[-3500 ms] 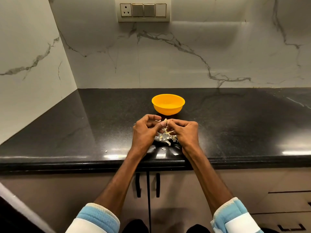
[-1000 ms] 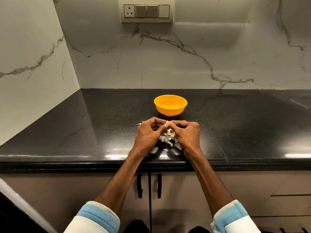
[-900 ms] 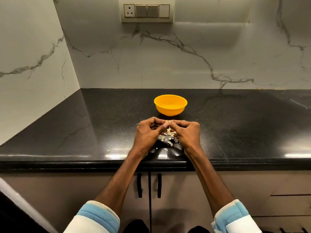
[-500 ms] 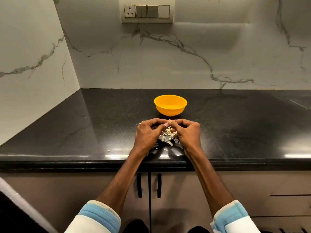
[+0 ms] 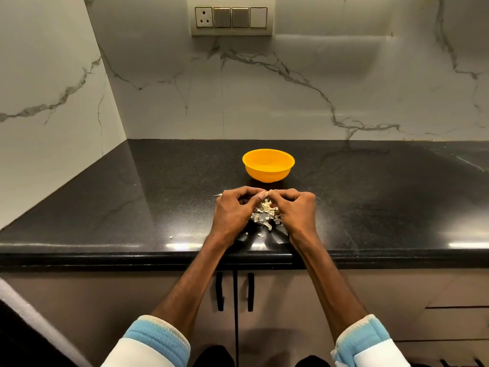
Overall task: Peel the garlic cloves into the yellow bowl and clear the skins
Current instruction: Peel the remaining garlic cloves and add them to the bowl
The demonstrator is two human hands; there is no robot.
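Over skins — hands (curled) pinch clove.

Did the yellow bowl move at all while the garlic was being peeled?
No. The yellow bowl keeps its place on the counter, below and slightly right of the switch panel; only the camera shifted.

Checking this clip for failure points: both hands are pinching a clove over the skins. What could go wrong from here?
1. The clove, pinched between the left hand and right hand, sits above the skins, not the bowl; a slip could bury it in the pile.
2. Some flakes lie near the counter front edge and may fall off when cleared.
3. A stray flake left of the pile could be missed.
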